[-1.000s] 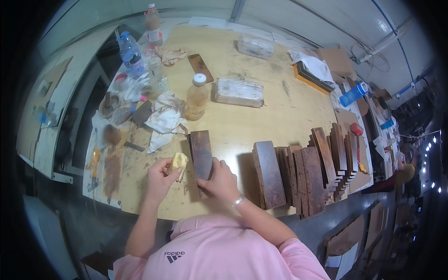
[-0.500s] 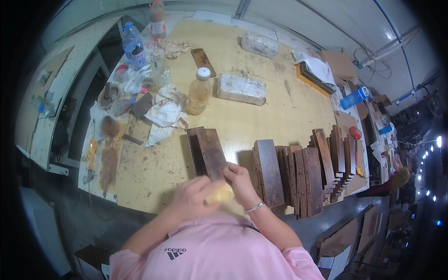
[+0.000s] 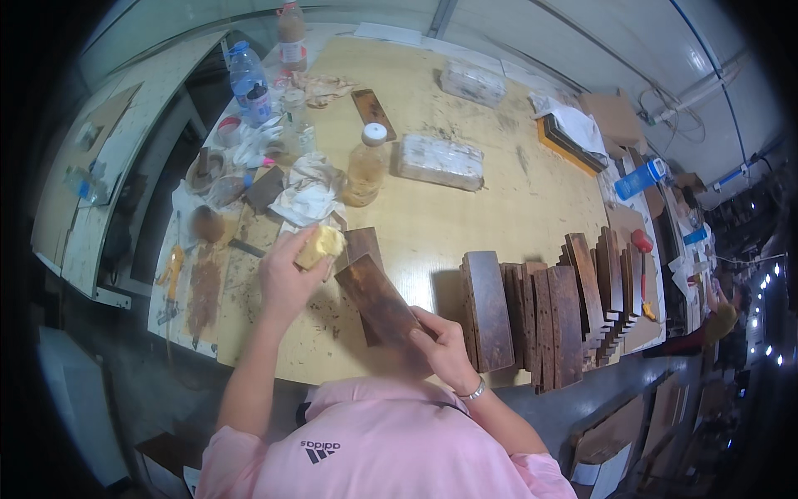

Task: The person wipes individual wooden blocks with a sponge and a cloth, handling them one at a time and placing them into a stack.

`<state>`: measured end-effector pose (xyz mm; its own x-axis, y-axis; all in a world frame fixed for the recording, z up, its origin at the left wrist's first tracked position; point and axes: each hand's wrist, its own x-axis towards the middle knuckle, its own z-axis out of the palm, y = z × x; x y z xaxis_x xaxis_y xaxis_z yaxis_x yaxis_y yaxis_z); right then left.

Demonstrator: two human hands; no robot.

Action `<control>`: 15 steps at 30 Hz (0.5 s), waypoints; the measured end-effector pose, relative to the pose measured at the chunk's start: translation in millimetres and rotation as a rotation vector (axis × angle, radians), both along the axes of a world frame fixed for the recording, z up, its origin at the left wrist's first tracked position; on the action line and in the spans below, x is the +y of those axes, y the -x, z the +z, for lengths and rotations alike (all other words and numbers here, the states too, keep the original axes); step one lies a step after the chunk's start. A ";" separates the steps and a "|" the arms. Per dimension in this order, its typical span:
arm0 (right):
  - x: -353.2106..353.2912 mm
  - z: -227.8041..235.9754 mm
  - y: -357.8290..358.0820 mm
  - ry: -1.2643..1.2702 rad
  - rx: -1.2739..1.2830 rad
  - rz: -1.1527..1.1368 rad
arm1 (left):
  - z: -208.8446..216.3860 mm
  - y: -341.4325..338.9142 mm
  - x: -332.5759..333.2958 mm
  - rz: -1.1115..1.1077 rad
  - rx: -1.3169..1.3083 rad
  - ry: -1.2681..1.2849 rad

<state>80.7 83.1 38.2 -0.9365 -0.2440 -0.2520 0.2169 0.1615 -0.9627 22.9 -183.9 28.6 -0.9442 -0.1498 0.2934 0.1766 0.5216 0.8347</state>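
Between the fingers and thumb of my left hand (image 3: 287, 274) is a pale yellow sponge (image 3: 320, 248), raised beside the far end of a dark brown wooden board (image 3: 378, 295). My right hand (image 3: 440, 345) grips that board by its near right end, thumb on top, and tilts it above the table. Beneath it a second brown board (image 3: 363, 241) lies on the table, partly covered by the held one. Just right of my right hand, a stack of similar boards (image 3: 490, 312) stands on edge.
More brown boards (image 3: 565, 328) stand in rows at the right. Beyond my left hand are a crumpled white cloth (image 3: 309, 191) and a white-capped bottle of brownish liquid (image 3: 364, 170). Wrapped blocks (image 3: 440, 162) sit farther back; a red-handled tool (image 3: 641, 241) lies at the right edge.
My left hand with the sponge has moved away from my body, up and left. The held board now tilts left, apart from the board under it. The whole view has shifted slightly.
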 end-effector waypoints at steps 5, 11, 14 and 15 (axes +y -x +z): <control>9.9 -16.0 -3.9 -0.344 0.405 0.054 | 42.2 -7.7 14.0 -0.206 -0.092 -0.025; 13.6 -8.3 -1.8 -0.541 0.675 0.088 | 24.0 -2.3 7.4 -0.049 -0.067 0.037; 14.7 -10.2 -3.0 -0.564 0.727 0.095 | 43.3 -11.7 13.7 -0.176 -0.026 0.076; 14.4 -10.7 -2.8 -0.561 0.747 0.094 | 40.5 -10.2 13.6 -0.147 -0.042 0.118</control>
